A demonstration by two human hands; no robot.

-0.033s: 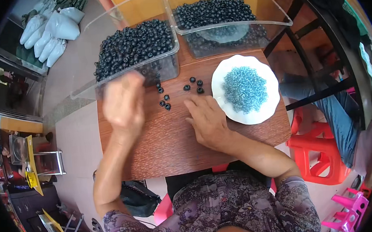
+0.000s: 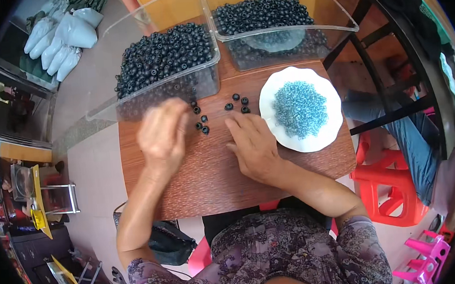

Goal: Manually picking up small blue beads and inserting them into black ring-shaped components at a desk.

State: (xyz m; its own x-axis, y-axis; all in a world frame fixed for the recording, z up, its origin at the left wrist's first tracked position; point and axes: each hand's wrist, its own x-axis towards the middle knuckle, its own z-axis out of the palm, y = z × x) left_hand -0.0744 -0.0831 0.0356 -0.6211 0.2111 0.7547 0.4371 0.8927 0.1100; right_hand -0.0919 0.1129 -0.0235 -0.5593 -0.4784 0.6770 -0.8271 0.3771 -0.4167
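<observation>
"What stands by the table's (image 2: pixel 215 190) right edge?"
"A red plastic stool (image 2: pixel 366 175), just beside the near right corner. Farther out, past that corner, are pink plastic stools (image 2: pixel 439 247)."
"And at the near edge?"
"A black bag (image 2: pixel 169 246), below it, toward the near left corner."
"Anything beyond the far left corner?"
"Plump white sacks (image 2: pixel 78 33), heaped well away from it."
"Behind the far edge?"
"A yellow wooden panel (image 2: pixel 168 6)."

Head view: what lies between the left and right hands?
A few loose dark beads on the brown table, as the head view shows.
</observation>
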